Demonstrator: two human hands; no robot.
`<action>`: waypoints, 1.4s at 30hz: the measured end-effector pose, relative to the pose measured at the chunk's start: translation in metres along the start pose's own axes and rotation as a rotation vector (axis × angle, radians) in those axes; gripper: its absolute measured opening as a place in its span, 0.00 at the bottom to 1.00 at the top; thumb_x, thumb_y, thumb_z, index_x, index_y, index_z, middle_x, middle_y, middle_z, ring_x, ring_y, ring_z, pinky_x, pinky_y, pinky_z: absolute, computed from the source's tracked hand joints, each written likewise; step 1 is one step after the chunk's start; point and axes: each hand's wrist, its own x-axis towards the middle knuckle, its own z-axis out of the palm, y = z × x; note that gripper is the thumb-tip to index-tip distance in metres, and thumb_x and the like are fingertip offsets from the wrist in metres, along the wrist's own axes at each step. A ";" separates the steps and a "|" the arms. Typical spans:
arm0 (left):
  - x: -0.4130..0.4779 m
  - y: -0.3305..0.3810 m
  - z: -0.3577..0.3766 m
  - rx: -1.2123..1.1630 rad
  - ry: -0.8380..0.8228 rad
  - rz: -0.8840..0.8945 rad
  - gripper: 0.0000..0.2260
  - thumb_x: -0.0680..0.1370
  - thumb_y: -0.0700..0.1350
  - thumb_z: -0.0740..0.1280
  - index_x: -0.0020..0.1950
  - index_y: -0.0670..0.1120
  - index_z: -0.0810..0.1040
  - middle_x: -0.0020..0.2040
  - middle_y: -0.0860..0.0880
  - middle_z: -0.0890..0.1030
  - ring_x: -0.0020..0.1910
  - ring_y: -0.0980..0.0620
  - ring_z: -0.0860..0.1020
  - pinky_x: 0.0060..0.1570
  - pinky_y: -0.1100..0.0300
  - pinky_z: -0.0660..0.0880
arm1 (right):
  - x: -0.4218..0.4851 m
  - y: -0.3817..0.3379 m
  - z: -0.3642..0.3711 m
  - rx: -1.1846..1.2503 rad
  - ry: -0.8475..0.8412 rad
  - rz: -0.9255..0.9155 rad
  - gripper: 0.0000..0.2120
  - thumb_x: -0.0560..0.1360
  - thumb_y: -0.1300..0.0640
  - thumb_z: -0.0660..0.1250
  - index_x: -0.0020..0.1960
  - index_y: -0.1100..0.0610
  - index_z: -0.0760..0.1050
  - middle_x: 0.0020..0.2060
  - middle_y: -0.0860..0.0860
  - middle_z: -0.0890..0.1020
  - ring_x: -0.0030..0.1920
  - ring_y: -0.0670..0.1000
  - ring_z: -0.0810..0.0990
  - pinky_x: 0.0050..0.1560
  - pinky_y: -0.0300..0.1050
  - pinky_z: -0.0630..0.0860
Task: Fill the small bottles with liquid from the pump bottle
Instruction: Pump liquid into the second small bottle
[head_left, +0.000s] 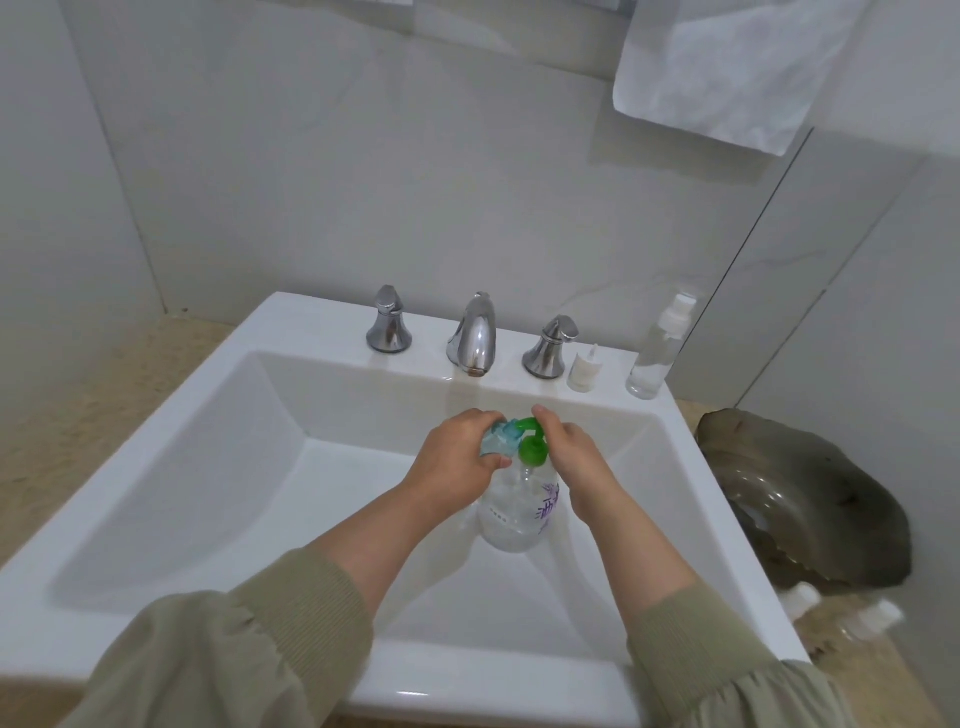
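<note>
A clear pump bottle (514, 514) with a green pump head (532, 448) and purple print stands in the white sink basin (249, 467). My left hand (457, 457) grips a small blue-tinted bottle (501, 439) held right at the pump's green nozzle. My right hand (569, 457) lies over the pump head, its fingers on the top of the green nozzle. Whether liquid is flowing cannot be seen.
A chrome tap (475, 335) with two handles (388, 322) (550, 345) sits on the sink's back ledge. Beside them stand a small white bottle (584, 369) and a tall clear spray bottle (657, 348). A dark glass dish (810, 499) and small capped bottles (831, 613) lie on the counter at right.
</note>
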 end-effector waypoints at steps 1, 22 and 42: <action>0.000 0.000 0.000 -0.002 0.002 0.002 0.17 0.73 0.43 0.71 0.61 0.45 0.75 0.56 0.48 0.78 0.54 0.49 0.75 0.54 0.60 0.69 | 0.000 -0.001 -0.001 0.001 -0.006 0.002 0.16 0.79 0.46 0.58 0.37 0.54 0.69 0.39 0.49 0.73 0.45 0.49 0.71 0.51 0.44 0.67; -0.004 -0.001 -0.002 0.012 -0.008 0.007 0.16 0.73 0.42 0.70 0.60 0.45 0.76 0.56 0.48 0.78 0.53 0.49 0.75 0.54 0.60 0.69 | 0.003 0.007 0.003 0.022 -0.023 0.035 0.22 0.77 0.43 0.60 0.51 0.63 0.78 0.53 0.60 0.80 0.48 0.54 0.78 0.48 0.46 0.71; -0.005 0.001 -0.004 0.051 0.030 -0.022 0.15 0.72 0.48 0.71 0.57 0.46 0.78 0.51 0.49 0.79 0.50 0.50 0.76 0.51 0.60 0.71 | 0.018 0.020 0.016 0.025 0.134 -0.037 0.23 0.76 0.42 0.61 0.58 0.61 0.73 0.52 0.53 0.79 0.50 0.52 0.78 0.46 0.43 0.69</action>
